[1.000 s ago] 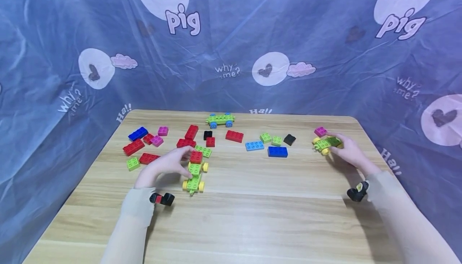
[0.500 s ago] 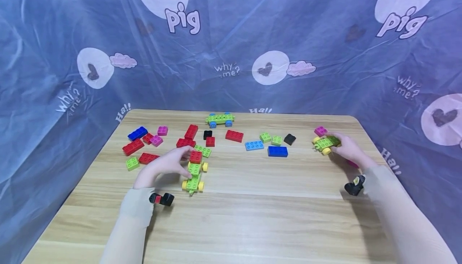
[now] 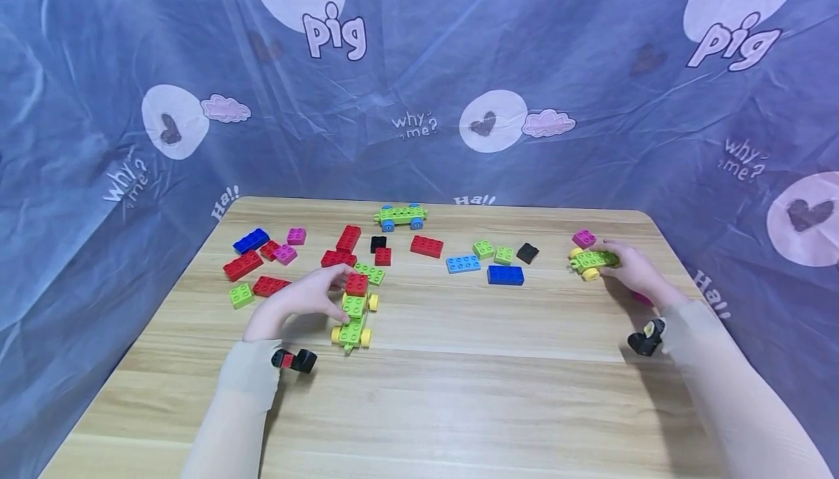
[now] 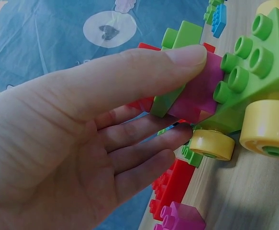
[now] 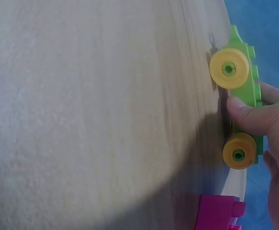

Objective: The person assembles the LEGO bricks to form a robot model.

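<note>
My left hand [image 3: 311, 295] pinches a stack of toy bricks on a green wheeled base [image 3: 352, 332] with yellow wheels. In the left wrist view the thumb lies over a pink brick [image 4: 206, 88], beside a green brick [image 4: 187, 36]; red shows behind. A red brick [image 3: 357, 284] tops the stack in the head view. At the table's right, my right hand [image 3: 631, 273] pinches a second green wheeled base [image 3: 593, 260], also on yellow wheels. Its thumb presses the side between the wheels in the right wrist view. Part of that base is hidden by the fingers.
Loose red, pink, blue and green bricks lie at the left, including a red brick [image 3: 243, 266]. A green base with blue wheels [image 3: 401, 217] stands at the back. A dark blue brick [image 3: 505, 275] lies mid-right. One pink brick [image 3: 584, 239] sits behind the right-hand base; another pink brick [image 5: 216, 212] lies near the wrist.
My right hand and forearm have shifted slightly, and a pink brick now shows beside the right wrist. The left hand keeps its hold without visible movement.
</note>
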`<action>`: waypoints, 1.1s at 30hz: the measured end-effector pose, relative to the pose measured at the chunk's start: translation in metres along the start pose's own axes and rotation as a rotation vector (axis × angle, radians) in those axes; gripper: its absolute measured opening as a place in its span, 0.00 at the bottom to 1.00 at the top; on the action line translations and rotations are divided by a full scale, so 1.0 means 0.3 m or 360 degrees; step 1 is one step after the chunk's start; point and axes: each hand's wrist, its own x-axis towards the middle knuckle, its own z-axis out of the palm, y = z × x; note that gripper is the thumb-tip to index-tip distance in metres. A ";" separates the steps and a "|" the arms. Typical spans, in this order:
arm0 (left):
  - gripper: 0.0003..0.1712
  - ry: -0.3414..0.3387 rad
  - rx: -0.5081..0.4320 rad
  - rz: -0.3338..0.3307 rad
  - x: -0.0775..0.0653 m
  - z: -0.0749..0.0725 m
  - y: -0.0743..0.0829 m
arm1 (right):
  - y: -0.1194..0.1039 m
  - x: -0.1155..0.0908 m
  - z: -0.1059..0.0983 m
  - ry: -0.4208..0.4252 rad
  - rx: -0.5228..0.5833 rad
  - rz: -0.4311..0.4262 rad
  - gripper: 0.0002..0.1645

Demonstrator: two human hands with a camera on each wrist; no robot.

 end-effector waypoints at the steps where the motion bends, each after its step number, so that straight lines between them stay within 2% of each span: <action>1: 0.48 -0.0001 0.0000 0.0001 0.001 0.000 0.000 | -0.001 0.000 -0.001 -0.0003 -0.0004 0.0003 0.29; 12: 0.48 -0.0004 0.0007 -0.0008 0.001 0.000 -0.001 | -0.035 -0.002 -0.017 0.0047 -0.0012 -0.0093 0.27; 22: 0.48 0.0004 0.0032 -0.0004 0.001 0.000 0.005 | -0.133 0.000 -0.049 0.0036 0.0046 -0.0055 0.29; 26: 0.48 0.0004 0.0048 -0.0013 -0.002 0.000 0.010 | -0.187 0.004 -0.041 0.0098 0.0088 -0.0093 0.30; 30: 0.49 -0.0003 0.0056 -0.0001 -0.006 -0.001 0.013 | -0.240 0.005 -0.017 0.0229 0.0117 -0.0152 0.29; 33: 0.51 -0.0013 0.0047 0.0047 -0.008 -0.003 0.015 | -0.280 0.006 0.001 0.0316 0.0113 -0.0177 0.29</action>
